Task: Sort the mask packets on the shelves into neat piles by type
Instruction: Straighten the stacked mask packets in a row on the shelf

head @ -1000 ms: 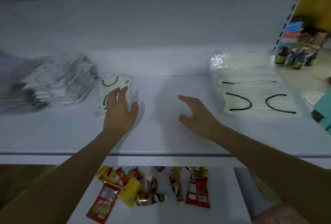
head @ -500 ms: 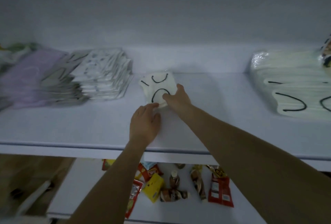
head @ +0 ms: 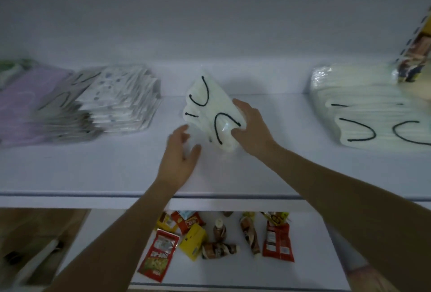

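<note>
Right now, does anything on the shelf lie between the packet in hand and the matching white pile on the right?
Nothing visible does. The right hand grips the white packet, and only bare shelf separates it from the white pile at right.

We see a yellow box [head: 192, 241] on the lower shelf [head: 310, 245]. A red snack packet [head: 158, 254] lies left of it, and brown bottles [head: 219, 251] lie just right.

This looks like a shop, because long white shelves [head: 233, 175] hold piles of wrapped mask packets [head: 121, 100] up top, and bright snack bags [head: 158, 254] and small drink bottles [head: 219, 251] lie on the shelf below.
</note>
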`<state>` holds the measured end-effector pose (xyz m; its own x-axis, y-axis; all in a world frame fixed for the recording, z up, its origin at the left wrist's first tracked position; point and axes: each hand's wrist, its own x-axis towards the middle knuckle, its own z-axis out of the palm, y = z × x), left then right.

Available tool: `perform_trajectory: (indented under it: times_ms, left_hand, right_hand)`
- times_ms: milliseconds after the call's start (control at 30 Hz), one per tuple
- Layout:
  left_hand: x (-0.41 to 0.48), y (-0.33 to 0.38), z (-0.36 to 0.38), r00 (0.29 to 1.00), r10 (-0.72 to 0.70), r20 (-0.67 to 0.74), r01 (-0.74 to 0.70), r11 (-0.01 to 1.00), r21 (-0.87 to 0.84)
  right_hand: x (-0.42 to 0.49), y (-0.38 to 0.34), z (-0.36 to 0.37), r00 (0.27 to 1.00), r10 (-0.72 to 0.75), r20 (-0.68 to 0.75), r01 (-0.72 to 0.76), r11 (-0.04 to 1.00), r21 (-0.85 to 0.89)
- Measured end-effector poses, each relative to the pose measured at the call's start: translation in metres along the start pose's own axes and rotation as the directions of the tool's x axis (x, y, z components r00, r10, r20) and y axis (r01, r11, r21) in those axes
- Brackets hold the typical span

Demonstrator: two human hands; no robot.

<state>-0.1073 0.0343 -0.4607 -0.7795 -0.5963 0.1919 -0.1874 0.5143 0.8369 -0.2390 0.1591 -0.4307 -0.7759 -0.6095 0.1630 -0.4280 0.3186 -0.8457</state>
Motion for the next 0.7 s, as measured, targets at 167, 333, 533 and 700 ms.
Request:
perform_trajectory:
  times_ms: [167, 333, 533, 700]
  left_hand:
    - [0.029, 0.04, -0.001, 0.997, 0.068, -0.037, -0.068, 0.998, 0.019]
    - [0.043, 0.067, 0.043, 0.957, 0.022, 0.29, -0.025, 1.0, 0.006]
    - [0.034, 0.079, 0.086, 0.987, 0.021, 0.162, -0.004, 0.995, -0.104]
    - [0.02, 0.085, 0.099, 0.997, 0.054, 0.047, -0.042, 0.971, -0.234]
  right_hand:
    - [-0.035, 0.023, -0.098, 0.929, -0.332, 0.163, 0.366, 0.89, -0.272]
    - [-0.056, 0.05, -0.156, 0.906, -0.305, 0.292, 0.398, 0.849, -0.348]
    - [-0.061, 0.074, -0.167, 0.995, -0.041, 0.095, 0.063, 0.966, -0.25]
    - [-0.065, 0.083, -0.178, 0.979, 0.024, -0.204, -0.033, 0.998, -0.045]
